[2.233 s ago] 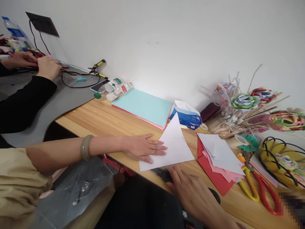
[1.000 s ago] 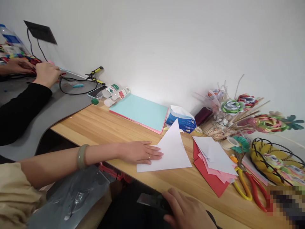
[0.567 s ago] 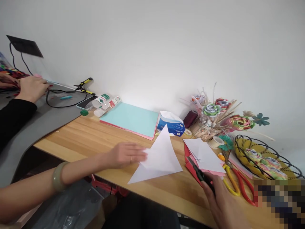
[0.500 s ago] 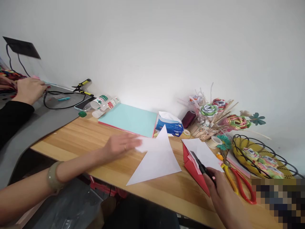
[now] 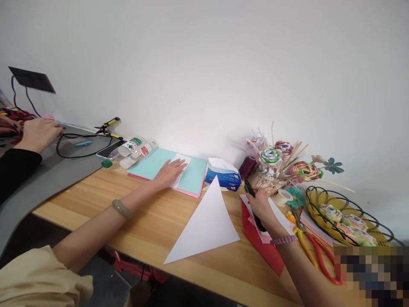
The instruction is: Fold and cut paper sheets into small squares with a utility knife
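One white strip (image 5: 177, 181) now on blue sheet (image 5: 195, 175), under outspread left hand (image 5: 171, 172); right hand (image 5: 262, 205) grips knife (image 5: 249, 188).

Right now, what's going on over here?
The person's left hand lies on a white piece of paper on the light-blue sheet. The right hand holds a black tool near red, pink and white papers. A white paper triangle lies on the wooden table. Further left, another person's hand shows by some colourful bits.

Two plastic bottles (image 5: 130, 147) lie beside a phone (image 5: 109, 150) near yellow-handled pliers (image 5: 104, 128).
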A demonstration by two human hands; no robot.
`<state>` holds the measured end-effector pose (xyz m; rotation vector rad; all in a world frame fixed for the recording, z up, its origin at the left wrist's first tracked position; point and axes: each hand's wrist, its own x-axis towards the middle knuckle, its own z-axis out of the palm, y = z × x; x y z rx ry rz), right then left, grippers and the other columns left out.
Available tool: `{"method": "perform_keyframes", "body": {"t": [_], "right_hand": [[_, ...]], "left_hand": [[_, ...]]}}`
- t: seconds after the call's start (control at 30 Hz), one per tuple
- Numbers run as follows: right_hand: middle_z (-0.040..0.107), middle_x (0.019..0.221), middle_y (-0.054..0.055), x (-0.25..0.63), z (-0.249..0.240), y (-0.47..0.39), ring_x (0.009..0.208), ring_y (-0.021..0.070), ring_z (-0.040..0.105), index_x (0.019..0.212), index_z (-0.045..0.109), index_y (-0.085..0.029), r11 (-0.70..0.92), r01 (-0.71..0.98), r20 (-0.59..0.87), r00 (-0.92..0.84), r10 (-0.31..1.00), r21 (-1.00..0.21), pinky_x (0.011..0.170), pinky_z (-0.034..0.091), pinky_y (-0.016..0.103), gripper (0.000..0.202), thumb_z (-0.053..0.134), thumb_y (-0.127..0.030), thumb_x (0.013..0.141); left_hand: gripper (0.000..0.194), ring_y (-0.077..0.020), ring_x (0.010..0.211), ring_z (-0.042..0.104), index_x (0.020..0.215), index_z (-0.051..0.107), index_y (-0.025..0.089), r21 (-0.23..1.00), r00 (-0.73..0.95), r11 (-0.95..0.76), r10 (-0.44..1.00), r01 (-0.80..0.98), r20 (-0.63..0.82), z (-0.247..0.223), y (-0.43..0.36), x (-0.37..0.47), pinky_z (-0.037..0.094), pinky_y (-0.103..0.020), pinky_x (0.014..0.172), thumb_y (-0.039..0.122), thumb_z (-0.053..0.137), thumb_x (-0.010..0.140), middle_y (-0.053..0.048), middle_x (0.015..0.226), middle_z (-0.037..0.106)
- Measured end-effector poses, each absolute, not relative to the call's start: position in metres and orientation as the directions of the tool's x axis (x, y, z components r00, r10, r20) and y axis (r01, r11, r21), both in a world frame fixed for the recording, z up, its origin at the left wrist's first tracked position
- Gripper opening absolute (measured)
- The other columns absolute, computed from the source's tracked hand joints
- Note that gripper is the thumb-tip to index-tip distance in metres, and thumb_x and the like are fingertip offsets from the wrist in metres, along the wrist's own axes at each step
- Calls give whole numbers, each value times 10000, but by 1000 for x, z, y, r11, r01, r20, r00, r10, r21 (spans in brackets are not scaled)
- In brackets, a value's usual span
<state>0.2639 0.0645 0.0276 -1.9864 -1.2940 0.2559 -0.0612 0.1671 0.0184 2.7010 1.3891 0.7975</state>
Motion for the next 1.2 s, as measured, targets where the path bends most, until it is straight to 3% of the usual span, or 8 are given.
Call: {"method": "perform_keyframes", "body": {"t": [0.2,0.3,0.4,0.5,0.73,0.9,1.0,1.2], "right_hand": [[555,1202,77,262,20,70,1000,207,581,1201,531,-183,-187,858,305,362,881,-478,825,501,423,361,573,-355,887],[522,1249,103,252,27,54,1091,242,540,1196,529,-160,-38,933,412,195,890,-359,888,467,469,336,557,-304,893],[533,1215,172,233,32,16,1114,274,536,1129,556,-108,170,961,477,-46,878,-220,887,480,455,262,440,-197,912],[622,1108,122,207,32,-34,981,234,619,1081,583,-168,355,929,495,-261,829,-104,802,537,386,242,413,-223,918],[691,1030,96,170,21,-93,1036,212,617,1106,563,-126,554,811,679,-515,523,188,854,509,327,268,433,-136,871],[614,1238,112,165,8,-86,1166,261,537,1233,528,-93,545,799,592,-573,566,253,916,459,382,484,496,-418,876],[531,1338,133,168,-6,-84,1210,287,497,1293,498,-94,548,789,499,-606,619,278,912,453,383,712,509,-618,811],[564,1306,89,194,-20,-92,1151,248,560,1268,536,-120,582,746,454,-662,597,322,860,491,344,550,549,-476,848]], "left_hand": [[360,-204,1076,597,1188,592,214,236,646,-700,713,674,273,30,84,-22,483,-330,873,388,388,947,-65,1178,653],[857,-337,1232,484,1310,492,107,218,770,-786,615,579,172,19,36,-4,440,-432,961,725,553,719,-174,1355,510],[737,-396,1313,370,1331,444,2,102,847,-851,524,515,92,-1,4,4,375,-496,1014,587,431,884,-268,1409,390],[420,-365,1215,504,1216,548,9,69,858,-881,472,469,202,-16,-7,2,445,-451,948,293,454,921,-274,1282,532],[280,-157,682,651,800,646,190,458,686,-711,681,533,258,12,10,-21,483,-233,650,257,411,936,-24,752,702],[361,-127,505,525,568,528,174,972,348,-25,936,234,-59,42,8,-23,365,-211,470,483,659,702,27,545,576],[409,-127,513,536,702,551,167,983,312,182,934,6,-175,44,8,-22,395,-221,486,559,664,672,15,614,606],[323,-193,584,604,705,522,161,967,215,6,975,256,-63,17,25,-38,477,-307,539,472,596,746,-24,659,604]]}}
